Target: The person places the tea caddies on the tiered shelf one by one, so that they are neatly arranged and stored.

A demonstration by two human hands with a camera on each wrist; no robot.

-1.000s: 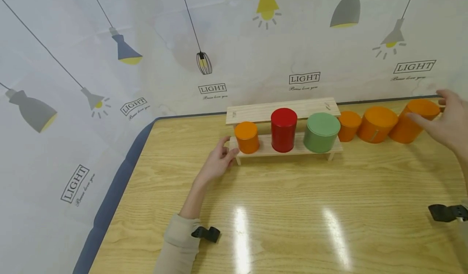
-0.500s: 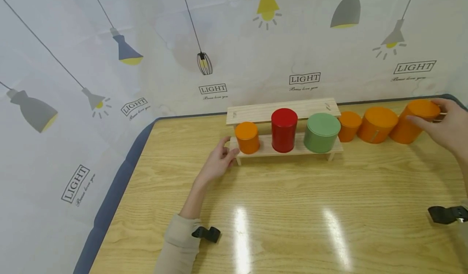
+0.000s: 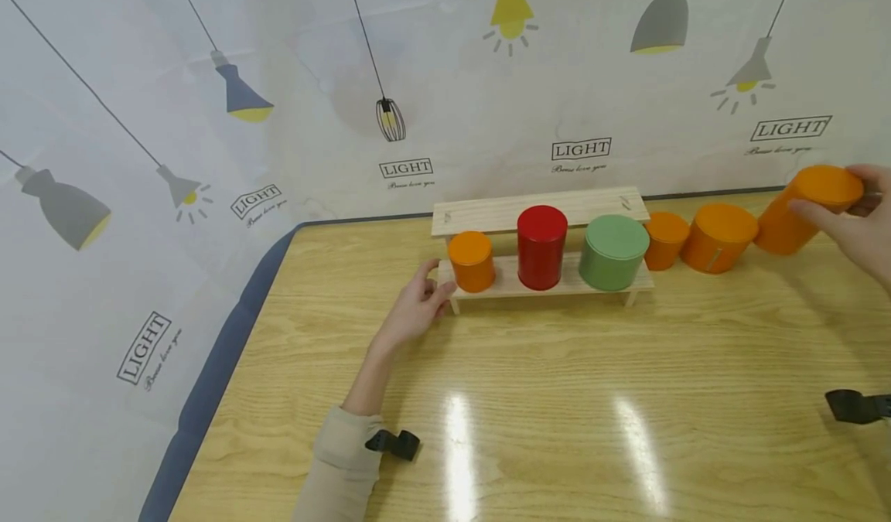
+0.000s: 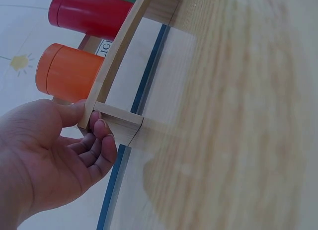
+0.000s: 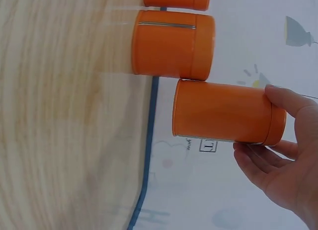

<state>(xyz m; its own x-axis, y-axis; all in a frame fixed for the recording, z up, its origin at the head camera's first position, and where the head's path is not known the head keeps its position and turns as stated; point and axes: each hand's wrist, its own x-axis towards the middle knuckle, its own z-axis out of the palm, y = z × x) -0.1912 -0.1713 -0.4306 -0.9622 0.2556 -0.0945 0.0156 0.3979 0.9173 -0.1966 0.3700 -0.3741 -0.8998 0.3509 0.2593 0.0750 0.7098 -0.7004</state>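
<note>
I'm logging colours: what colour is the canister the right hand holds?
The canister is orange, seen best in the right wrist view.

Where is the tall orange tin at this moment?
In the head view, the tall orange tin is near the right edge, held in the right hand, just right of the wide orange tin.

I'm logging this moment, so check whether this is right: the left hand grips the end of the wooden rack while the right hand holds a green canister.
One error: the right wrist view shows an orange canister in the right hand, not a green one. The left hand does grip the end of the wooden rack.
</note>
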